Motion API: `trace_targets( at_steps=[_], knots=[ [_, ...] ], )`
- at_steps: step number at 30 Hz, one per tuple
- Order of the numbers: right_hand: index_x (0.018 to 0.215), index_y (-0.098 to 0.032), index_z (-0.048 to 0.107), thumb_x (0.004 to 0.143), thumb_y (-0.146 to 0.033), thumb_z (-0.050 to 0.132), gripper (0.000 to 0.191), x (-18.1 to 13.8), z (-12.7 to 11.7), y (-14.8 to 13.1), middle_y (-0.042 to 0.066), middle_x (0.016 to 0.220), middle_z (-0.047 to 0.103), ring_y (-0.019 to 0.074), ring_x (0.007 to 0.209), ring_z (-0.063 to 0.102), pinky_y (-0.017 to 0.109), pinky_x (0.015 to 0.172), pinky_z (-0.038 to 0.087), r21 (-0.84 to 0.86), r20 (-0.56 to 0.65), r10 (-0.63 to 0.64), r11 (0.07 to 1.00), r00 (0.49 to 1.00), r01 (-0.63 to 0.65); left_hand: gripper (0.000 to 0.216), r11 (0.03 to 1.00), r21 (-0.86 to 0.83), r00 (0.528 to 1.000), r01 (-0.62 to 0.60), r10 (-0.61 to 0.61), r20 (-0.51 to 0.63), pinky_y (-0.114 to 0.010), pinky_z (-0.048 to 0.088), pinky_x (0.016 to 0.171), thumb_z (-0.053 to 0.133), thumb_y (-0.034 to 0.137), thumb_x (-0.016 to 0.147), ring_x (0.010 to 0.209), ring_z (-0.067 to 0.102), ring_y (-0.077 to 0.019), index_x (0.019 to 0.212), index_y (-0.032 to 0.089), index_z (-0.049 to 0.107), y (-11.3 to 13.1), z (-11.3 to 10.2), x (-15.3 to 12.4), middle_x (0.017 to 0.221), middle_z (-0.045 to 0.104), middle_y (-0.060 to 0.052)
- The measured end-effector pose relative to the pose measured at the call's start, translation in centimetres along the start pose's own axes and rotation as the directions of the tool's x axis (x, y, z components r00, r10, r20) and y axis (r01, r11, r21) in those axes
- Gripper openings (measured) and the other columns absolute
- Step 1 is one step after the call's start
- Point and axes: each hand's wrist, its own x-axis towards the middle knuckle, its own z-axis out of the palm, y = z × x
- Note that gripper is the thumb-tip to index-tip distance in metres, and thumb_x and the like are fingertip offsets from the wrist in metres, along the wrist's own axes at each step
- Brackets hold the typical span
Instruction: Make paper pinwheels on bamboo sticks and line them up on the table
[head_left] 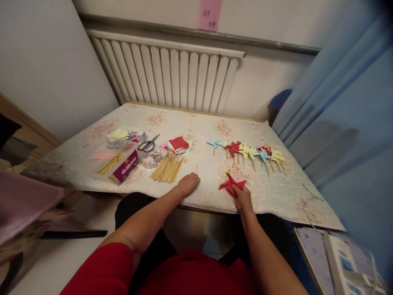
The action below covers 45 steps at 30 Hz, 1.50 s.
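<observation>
In the head view, a red paper pinwheel (pixel 229 184) is pinched at its lower right between the thumb and fingers of my right hand (pixel 242 197), just above the table's front edge. My left hand (pixel 188 184) rests closed on the tablecloth to the left of it. A short, thin pale stick (pixel 196 168) pokes up from its fingers; the rest of that is hidden in the fist. Beside my left hand lies a fan of golden sticks (pixel 167 169). Behind those are stacked coloured paper squares (pixel 178 145).
Finished pinwheels (pixel 245 150) on sticks lie in a row at the back right. Scissors (pixel 148 143) rest on a round clear tub (pixel 152 159) of small shiny pieces. A purple-and-white box (pixel 125 167) with sticks stands left. A power strip (pixel 340 262) is at lower right.
</observation>
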Motion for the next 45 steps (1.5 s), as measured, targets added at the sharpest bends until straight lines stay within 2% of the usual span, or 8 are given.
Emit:
trace_targets(
  at_steps=[18, 24, 27, 29, 31, 33, 37, 45],
  knots=[
    [0.082, -0.017, 0.067, 0.054, -0.022, 0.082, 0.032, 0.4, -0.1, 0.5, 0.004, 0.089, 0.075, 0.0150, 0.070, 0.066, 0.030, 0.067, 0.061, -0.039, -0.011, -0.041, 0.998, 0.999, 0.040, 0.014, 0.978, -0.046, 0.975, -0.204, 0.207, 0.078, -0.035, 0.042, 0.083, 0.048, 0.013, 0.088, 0.095, 0.056, -0.0219, 0.084, 0.018, 0.060, -0.5, -2.5, 0.9, 0.094, 0.063, -0.012],
    [0.079, -0.015, 0.067, 0.055, -0.022, 0.081, 0.028, 0.4, -0.2, 0.5, 0.007, 0.087, 0.076, 0.0157, 0.069, 0.066, 0.029, 0.065, 0.060, -0.058, 0.006, -0.035, 0.998, 0.999, 0.036, 0.010, 0.957, -0.266, 0.983, -0.112, 0.067, -0.174, -0.038, 0.041, 0.087, 0.049, 0.014, 0.085, 0.094, 0.056, -0.0231, 0.079, 0.019, 0.056, 2.7, -3.6, 0.0, 0.087, 0.064, -0.010],
    [0.080, -0.015, 0.068, 0.056, -0.022, 0.080, 0.027, 0.5, -0.3, 0.5, 0.007, 0.086, 0.076, 0.0159, 0.068, 0.066, 0.031, 0.066, 0.059, -0.081, 0.005, -0.052, 0.995, 0.999, 0.052, 0.009, 0.692, -0.722, 0.925, 0.015, -0.284, -0.253, -0.033, 0.046, 0.076, 0.049, 0.015, 0.083, 0.076, 0.058, -0.0172, 0.074, 0.019, 0.050, 4.9, -4.9, -1.1, 0.073, 0.059, -0.003],
    [0.080, -0.016, 0.068, 0.058, -0.021, 0.079, 0.026, 0.6, -0.4, 0.6, 0.006, 0.086, 0.076, 0.0156, 0.068, 0.066, 0.032, 0.067, 0.059, -0.089, 0.005, -0.073, 0.993, 0.997, 0.073, 0.006, 0.229, -0.973, 0.909, 0.013, -0.408, -0.083, -0.029, 0.047, 0.064, 0.051, 0.021, 0.083, 0.062, 0.057, -0.0135, 0.078, 0.019, 0.047, 6.3, -6.1, -2.1, 0.065, 0.056, 0.001],
    [0.080, -0.017, 0.068, 0.058, -0.020, 0.078, 0.024, 0.6, -0.4, 0.7, 0.005, 0.086, 0.076, 0.0153, 0.067, 0.066, 0.032, 0.067, 0.059, -0.093, 0.003, -0.080, 0.992, 0.997, 0.080, 0.014, -0.169, -0.983, 0.892, -0.065, -0.451, 0.019, -0.026, 0.044, 0.055, 0.058, 0.026, 0.078, 0.053, 0.053, -0.0101, 0.079, 0.019, 0.046, 7.5, -7.4, -3.3, 0.067, 0.056, 0.003],
    [0.079, -0.017, 0.068, 0.058, -0.020, 0.078, 0.024, 0.5, -0.4, 0.7, 0.005, 0.085, 0.076, 0.0154, 0.069, 0.066, 0.032, 0.068, 0.060, -0.093, 0.006, -0.070, 0.993, 0.998, 0.070, 0.021, -0.379, -0.910, 0.881, -0.168, -0.472, 0.034, -0.021, 0.038, 0.048, 0.065, 0.026, 0.073, 0.049, 0.047, -0.0065, 0.078, 0.018, 0.047, 8.4, -8.6, -4.6, 0.069, 0.057, 0.003],
    [0.081, -0.016, 0.068, 0.057, -0.020, 0.080, 0.027, 0.3, -0.3, 0.5, 0.005, 0.088, 0.076, 0.0174, 0.074, 0.068, 0.033, 0.071, 0.060, -0.056, 0.005, -0.050, 0.997, 0.999, 0.050, 0.030, -0.570, -0.798, 0.900, -0.195, -0.427, 0.085, -0.016, 0.024, 0.043, 0.074, 0.023, 0.066, 0.046, 0.040, -0.0029, 0.085, 0.016, 0.053, 9.5, -10.1, -6.6, 0.068, 0.056, 0.003],
    [0.083, -0.016, 0.068, 0.057, -0.020, 0.079, 0.029, 0.1, -0.1, 0.2, 0.005, 0.088, 0.075, 0.0188, 0.077, 0.069, 0.034, 0.073, 0.060, -0.051, 0.001, -0.049, 0.997, 0.999, 0.049, 0.038, -0.567, -0.788, 0.892, -0.239, -0.449, 0.052, -0.016, 0.018, 0.043, 0.076, 0.025, 0.067, 0.047, 0.037, -0.0023, 0.099, 0.015, 0.058, 10.1, -10.6, -7.4, 0.070, 0.056, 0.002]
  ],
)
